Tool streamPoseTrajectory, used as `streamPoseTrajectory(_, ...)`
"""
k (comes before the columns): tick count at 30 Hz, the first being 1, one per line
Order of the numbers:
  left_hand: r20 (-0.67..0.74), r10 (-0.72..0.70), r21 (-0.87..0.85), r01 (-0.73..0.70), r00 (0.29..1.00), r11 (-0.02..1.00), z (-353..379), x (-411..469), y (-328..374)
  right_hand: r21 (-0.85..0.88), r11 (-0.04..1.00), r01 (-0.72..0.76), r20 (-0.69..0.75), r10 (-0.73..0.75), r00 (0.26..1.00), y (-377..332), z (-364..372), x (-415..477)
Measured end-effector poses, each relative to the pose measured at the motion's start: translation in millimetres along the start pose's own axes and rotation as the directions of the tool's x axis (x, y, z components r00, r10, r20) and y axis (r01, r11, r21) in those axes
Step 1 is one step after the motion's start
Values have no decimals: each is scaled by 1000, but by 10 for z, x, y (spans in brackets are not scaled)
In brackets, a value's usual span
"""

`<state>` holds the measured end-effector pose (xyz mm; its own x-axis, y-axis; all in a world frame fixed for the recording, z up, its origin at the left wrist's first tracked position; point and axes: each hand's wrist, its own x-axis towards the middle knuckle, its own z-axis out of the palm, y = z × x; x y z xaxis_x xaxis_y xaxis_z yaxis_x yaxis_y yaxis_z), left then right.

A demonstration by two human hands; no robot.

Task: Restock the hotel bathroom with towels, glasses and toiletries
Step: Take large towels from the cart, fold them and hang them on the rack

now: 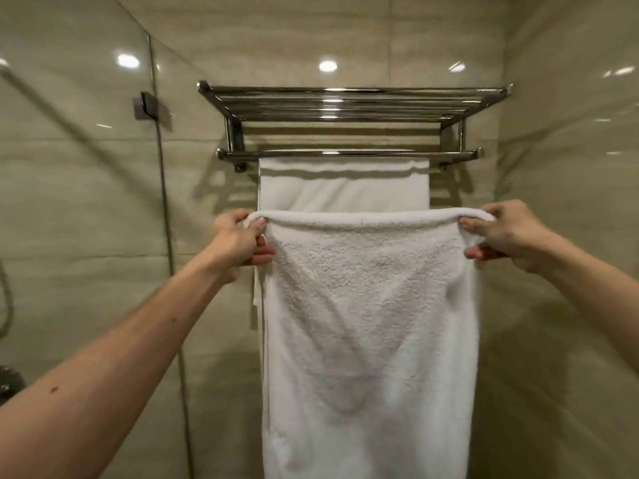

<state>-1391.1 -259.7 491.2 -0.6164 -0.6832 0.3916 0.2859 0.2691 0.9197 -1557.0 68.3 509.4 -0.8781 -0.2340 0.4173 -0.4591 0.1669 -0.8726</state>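
A long white terry towel (370,323) hangs in front of me, folded over at its top edge. My left hand (238,242) grips its upper left corner and my right hand (501,233) grips its upper right corner, holding it stretched wide. Behind it, a smoother white towel (345,188) hangs from the lower bar of a chrome wall rack (349,153). The held towel's top edge is below that bar. The rack's upper shelf (352,102) of several bars carries nothing.
Beige glossy tiled walls surround the rack on the back and right. A glass shower panel (86,167) with a metal clamp (148,105) stands at the left. A dark fitting (10,382) shows at the lower left edge.
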Motion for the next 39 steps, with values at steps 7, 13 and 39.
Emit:
streamPoseTrajectory(7,-225,222,-213,-270,949,939,421,627,317,201,931,303,-263,-247,933,-189,220,784)
streamPoseTrajectory(13,-236,509,185,-475,828,860,603,1123,576,-303,843,445,-346,-532,773,-293,241,1444)
streamPoseTrajectory(39,-83,746,534,-602,661,593,957,2162,299,-675,277,684,378,-666,643,-686,1402,2357)
